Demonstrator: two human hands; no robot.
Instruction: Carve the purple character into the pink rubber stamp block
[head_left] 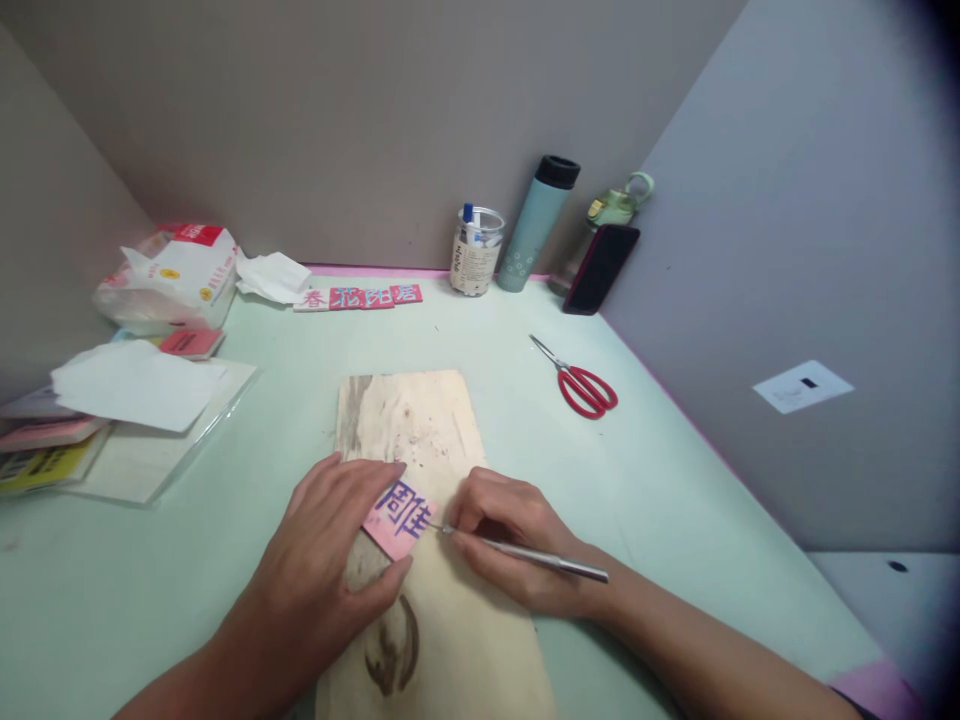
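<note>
A small pink square block [400, 522] with a blue-purple Chinese character lies tilted on a wooden board [420, 420]. My left hand [330, 555] grips the block, fingers on its upper left edge and thumb at its lower corner. A slim silver craft knife [540, 557] is pinched in my right hand [517, 540], which rests on the board's right side. The knife's thin tip meets the right edge of the block, by the character's strokes; whether it cuts in is too small to tell.
Red-handled scissors [587, 388] lie right of the board. At the back stand a cup of pens [477, 255], a teal bottle [538, 225], a green-lidded bottle [611, 207] and a phone [602, 268]. Lettered tiles [360, 298], a plastic bag [176, 280] and papers [139, 385] are leftward.
</note>
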